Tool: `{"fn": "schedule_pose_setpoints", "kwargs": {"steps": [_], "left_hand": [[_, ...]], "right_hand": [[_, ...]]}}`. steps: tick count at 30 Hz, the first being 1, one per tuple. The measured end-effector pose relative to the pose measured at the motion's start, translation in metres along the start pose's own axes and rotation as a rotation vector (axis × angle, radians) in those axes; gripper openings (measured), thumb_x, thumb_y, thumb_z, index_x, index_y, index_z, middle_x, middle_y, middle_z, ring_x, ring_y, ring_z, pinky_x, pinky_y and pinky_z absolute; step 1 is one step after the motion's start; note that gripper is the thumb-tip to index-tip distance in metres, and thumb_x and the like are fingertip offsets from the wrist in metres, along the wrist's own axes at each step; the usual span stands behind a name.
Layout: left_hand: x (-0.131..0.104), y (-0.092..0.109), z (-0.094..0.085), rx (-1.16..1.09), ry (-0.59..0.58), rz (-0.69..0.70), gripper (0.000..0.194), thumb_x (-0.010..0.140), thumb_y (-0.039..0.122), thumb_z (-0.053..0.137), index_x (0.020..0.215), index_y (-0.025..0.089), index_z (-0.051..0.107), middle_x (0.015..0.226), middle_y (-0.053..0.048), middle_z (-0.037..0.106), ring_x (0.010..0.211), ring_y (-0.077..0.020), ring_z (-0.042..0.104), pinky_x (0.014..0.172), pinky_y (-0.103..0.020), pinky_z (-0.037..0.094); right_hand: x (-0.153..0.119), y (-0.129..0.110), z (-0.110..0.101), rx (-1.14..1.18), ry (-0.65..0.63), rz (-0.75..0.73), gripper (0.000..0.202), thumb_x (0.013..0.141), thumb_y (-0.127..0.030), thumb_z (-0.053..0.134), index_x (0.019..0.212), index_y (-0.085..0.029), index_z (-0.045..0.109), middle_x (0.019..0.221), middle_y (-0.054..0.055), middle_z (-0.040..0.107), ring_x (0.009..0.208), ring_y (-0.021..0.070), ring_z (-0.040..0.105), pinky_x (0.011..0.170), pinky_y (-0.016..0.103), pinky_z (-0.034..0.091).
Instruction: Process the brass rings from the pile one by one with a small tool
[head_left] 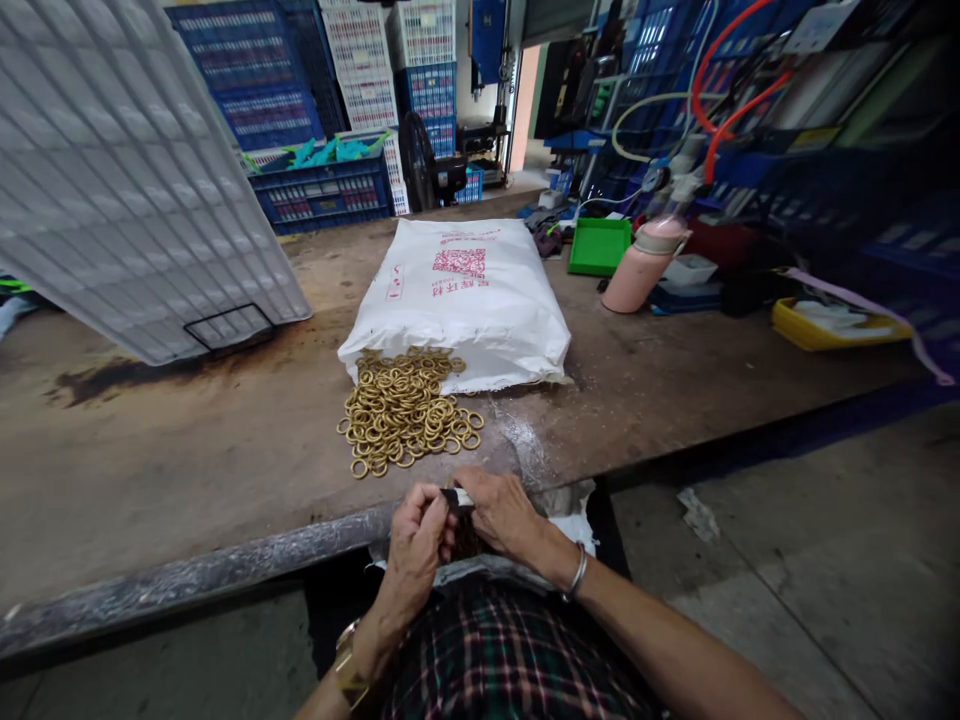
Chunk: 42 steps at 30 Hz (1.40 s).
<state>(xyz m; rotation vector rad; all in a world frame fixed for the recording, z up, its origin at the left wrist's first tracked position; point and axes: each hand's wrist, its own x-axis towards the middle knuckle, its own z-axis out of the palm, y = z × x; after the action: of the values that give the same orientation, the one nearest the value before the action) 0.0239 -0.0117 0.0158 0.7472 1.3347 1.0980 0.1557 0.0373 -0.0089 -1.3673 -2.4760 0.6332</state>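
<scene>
Stained worktable (255,430), gold-coloured rings (405,410), white sack (461,300), pink bottle (637,270)

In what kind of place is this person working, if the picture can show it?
Probably a small workshop or factory: gold-coloured rings lie heaped at the mouth of a white sack on a worn workbench, with stacked crates behind and an orange hose at the right.

From afar I saw a stained brown worktable (637,390), grey floor (795,560) at right, blue and white crates (358,62) stacked behind, a pinkish wall (525,110) in brighter light
</scene>
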Motion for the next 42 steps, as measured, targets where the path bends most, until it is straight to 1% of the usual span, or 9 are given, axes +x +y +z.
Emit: {"fn": "schedule_pose_setpoints", "kwargs": {"steps": [7,12,17,21,26,29,32,37,42], "left_hand": [[-0.012,0.0,0.0,-0.151,-0.244,-0.069,0.03,0.076,0.046,0.061,0.069,0.018,0.053,0.056,0.003,0.052,0.042,-0.006,0.042,0.036,-0.016,0.033],[-0.001,-0.007,-0.004,-0.379,-0.175,-0.212,0.032,0.071,0.044,0.067,0.072,0.015,0.056,0.067,-0.002,0.06,0.047,-0.006,0.047,0.036,-0.015,0.028],[0.002,-0.003,-0.009,-0.452,-0.191,-0.252,0.025,0.069,0.035,0.07,0.075,0.017,0.055,0.064,0.0,0.059,0.049,-0.0075,0.049,0.038,-0.015,0.028],[0.005,-0.004,-0.011,-0.549,-0.198,-0.308,0.035,0.062,0.027,0.075,0.091,0.018,0.057,0.068,0.0,0.062,0.051,-0.0091,0.053,0.038,-0.016,0.029],[0.015,-0.01,-0.014,-0.706,-0.18,-0.346,0.029,0.06,0.028,0.077,0.075,0.012,0.059,0.068,-0.003,0.061,0.055,-0.0098,0.055,0.038,-0.015,0.03],[0.019,-0.01,-0.014,-0.72,-0.12,-0.332,0.03,0.057,0.025,0.079,0.068,0.013,0.055,0.069,-0.004,0.062,0.057,-0.0101,0.056,0.037,-0.014,0.028],[0.02,-0.007,-0.012,-0.633,-0.07,-0.267,0.033,0.058,0.03,0.079,0.067,0.015,0.051,0.064,0.0,0.059,0.052,-0.0076,0.053,0.036,-0.013,0.026],[0.02,-0.006,-0.009,-0.397,-0.037,-0.143,0.035,0.067,0.043,0.071,0.086,0.018,0.055,0.059,0.006,0.054,0.043,-0.0051,0.047,0.034,-0.012,0.027],[0.022,-0.014,-0.014,-0.188,0.064,0.002,0.035,0.069,0.048,0.067,0.078,0.016,0.056,0.05,0.007,0.05,0.04,-0.0048,0.042,0.036,-0.014,0.03]], "right_hand": [[0.016,0.027,-0.019,-0.05,0.165,0.187,0.031,0.073,-0.007,0.042,0.098,-0.017,0.057,0.086,0.007,0.066,0.075,0.019,0.058,0.064,0.026,0.034],[0.041,0.048,-0.029,-0.085,0.26,0.279,0.017,0.084,-0.014,0.043,0.093,-0.017,0.057,0.089,0.008,0.064,0.08,0.0188,0.057,0.068,0.026,0.034],[0.06,0.048,-0.028,-0.132,0.215,0.335,0.015,0.087,-0.025,0.048,0.097,-0.017,0.057,0.092,0.009,0.062,0.083,0.0197,0.057,0.068,0.027,0.034],[0.067,0.047,-0.024,-0.177,0.208,0.341,0.015,0.085,-0.023,0.048,0.097,-0.018,0.057,0.093,0.009,0.061,0.081,0.0193,0.058,0.066,0.026,0.034],[0.07,0.056,-0.02,-0.086,0.282,0.348,0.013,0.083,-0.018,0.047,0.093,-0.016,0.055,0.085,0.007,0.061,0.075,0.0177,0.056,0.062,0.025,0.033],[0.061,0.051,-0.022,0.096,0.322,0.259,0.014,0.085,-0.019,0.043,0.093,-0.017,0.054,0.074,0.003,0.059,0.066,0.0158,0.054,0.06,0.024,0.034],[0.046,0.033,-0.022,0.28,0.3,0.041,0.014,0.085,-0.019,0.042,0.091,-0.019,0.054,0.075,0.002,0.059,0.067,0.0144,0.054,0.063,0.023,0.037],[0.027,0.002,-0.013,0.419,0.23,-0.207,0.013,0.086,-0.018,0.042,0.089,-0.02,0.055,0.079,0.002,0.059,0.072,0.0136,0.053,0.067,0.023,0.039],[0.024,-0.01,-0.009,0.469,0.18,-0.209,0.01,0.087,-0.02,0.044,0.087,-0.019,0.054,0.077,0.001,0.056,0.07,0.0125,0.05,0.067,0.023,0.038]]}}
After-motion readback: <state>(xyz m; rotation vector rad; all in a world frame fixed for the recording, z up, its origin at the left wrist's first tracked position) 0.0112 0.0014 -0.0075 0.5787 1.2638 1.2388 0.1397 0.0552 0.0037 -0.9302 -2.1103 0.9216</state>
